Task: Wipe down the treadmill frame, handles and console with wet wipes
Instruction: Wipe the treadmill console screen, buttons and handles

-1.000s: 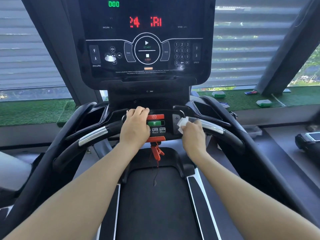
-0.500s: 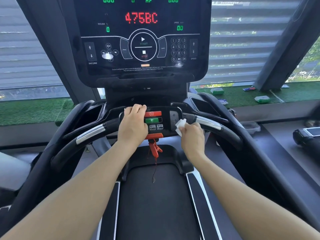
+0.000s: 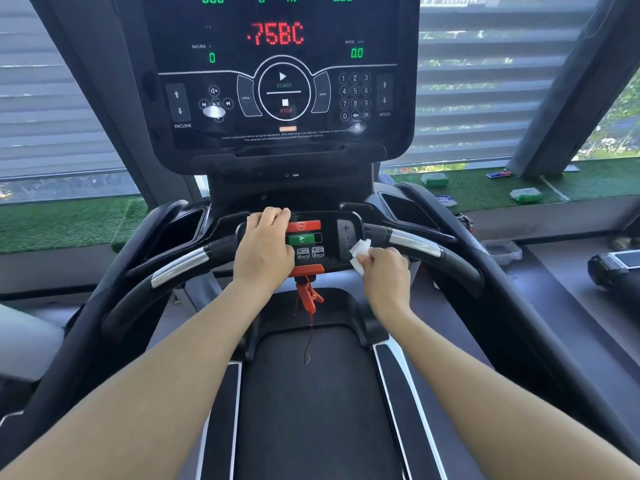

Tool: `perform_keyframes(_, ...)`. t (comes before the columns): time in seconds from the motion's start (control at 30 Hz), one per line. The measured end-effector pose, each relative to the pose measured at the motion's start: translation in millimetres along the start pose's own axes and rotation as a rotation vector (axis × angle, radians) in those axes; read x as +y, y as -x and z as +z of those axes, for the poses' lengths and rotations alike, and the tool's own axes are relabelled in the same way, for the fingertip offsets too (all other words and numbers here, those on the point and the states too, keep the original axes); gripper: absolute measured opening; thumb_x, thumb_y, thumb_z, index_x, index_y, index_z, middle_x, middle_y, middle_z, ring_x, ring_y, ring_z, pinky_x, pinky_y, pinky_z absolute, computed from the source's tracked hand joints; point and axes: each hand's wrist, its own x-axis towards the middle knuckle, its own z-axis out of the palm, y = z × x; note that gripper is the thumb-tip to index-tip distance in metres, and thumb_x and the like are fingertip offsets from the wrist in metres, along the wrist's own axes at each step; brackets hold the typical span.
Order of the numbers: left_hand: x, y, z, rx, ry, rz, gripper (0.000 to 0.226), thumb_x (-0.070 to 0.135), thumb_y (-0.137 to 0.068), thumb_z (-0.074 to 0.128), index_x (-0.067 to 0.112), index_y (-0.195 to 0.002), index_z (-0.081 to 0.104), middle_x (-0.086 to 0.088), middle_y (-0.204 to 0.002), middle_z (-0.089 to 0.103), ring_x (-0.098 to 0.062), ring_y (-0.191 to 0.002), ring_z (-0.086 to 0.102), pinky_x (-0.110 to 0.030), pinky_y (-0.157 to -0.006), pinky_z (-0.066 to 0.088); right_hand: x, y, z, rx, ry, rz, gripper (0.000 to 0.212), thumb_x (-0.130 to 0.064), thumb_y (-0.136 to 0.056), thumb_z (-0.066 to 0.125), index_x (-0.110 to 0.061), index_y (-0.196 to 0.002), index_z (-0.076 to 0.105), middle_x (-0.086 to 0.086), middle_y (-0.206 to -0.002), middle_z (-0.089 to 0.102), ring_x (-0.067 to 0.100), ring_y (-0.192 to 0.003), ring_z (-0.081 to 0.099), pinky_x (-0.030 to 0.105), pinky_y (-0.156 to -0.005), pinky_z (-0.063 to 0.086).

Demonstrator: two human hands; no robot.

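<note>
Curled over the top edge of the small black control panel (image 3: 323,242) on the treadmill's crossbar, my left hand (image 3: 265,249) holds that panel's left part, fingers hooked over the far rim and the palm lying on its face. That is a closed grip on the panel itself. To its left the black left handlebar with a chrome sleeve (image 3: 180,268) slopes down and away, and beyond it a strip of green artificial turf (image 3: 69,223) runs along the window ledge. Above, the large black treadmill console (image 3: 280,81) shows red characters, green digits, a round start and stop pad and a number keypad. Just right of my left hand sit the red stop button (image 3: 303,225) and the green go button (image 3: 301,239), and under the panel hangs the red safety clip on its cord (image 3: 310,297). Further right, my right hand (image 3: 384,271) pinches a crumpled white wet wipe (image 3: 360,254) between thumb and fingers, a tight grip, with the wipe pressed against the right edge of the panel beside the plus key (image 3: 345,228). The right handlebar with its chrome sleeve (image 3: 415,244) starts just past my knuckles. Between my forearms lies the dark running belt (image 3: 311,410). On the turf at far right rest two green-and-white wipe packs (image 3: 524,195), well apart from my hands.
</note>
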Motion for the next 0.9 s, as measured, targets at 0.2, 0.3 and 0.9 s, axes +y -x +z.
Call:
perform_keyframes(0.2, 1, 1, -1, -0.011, -0.003, -0.002, 0.054, 0.004, -0.086, 0.05, 0.008, -0.139, 0.043, -0.002, -0.133, 0.048, -0.021, -0.125, 0.037, -0.032, -0.099, 0.039, -15, -34, -8, 0.007, -0.061, 0.009, 0.03, -0.004, -0.091, 0.05, -0.009, -0.063, 0.042, 0.009, -0.081, 0.048, 0.023, -0.07, 0.04, 0.03, -0.053, 0.019)
perform_keyframes(0.3, 0, 0, -2, -0.014, -0.003, -0.001, 0.054, 0.004, -0.085, 0.05, 0.009, -0.139, 0.043, -0.001, -0.133, 0.047, -0.021, -0.125, 0.036, -0.032, -0.098, 0.04, -18, -33, -9, 0.043, -0.076, -0.011, 0.028, -0.006, -0.094, 0.048, -0.008, -0.066, 0.043, 0.009, -0.082, 0.047, 0.022, -0.067, 0.038, 0.031, -0.053, 0.018)
perform_keyframes(0.9, -3, 1, 0, -0.006, 0.003, 0.02, 0.055, 0.005, -0.085, 0.051, 0.008, -0.14, 0.041, -0.002, -0.135, 0.045, -0.021, -0.127, 0.035, -0.03, -0.101, 0.037, -7, -25, -1, 0.251, 0.108, -0.52, 0.028, 0.017, -0.058, 0.071, -0.004, -0.075, 0.062, 0.006, -0.072, 0.048, 0.018, -0.058, 0.038, 0.015, -0.045, 0.008)
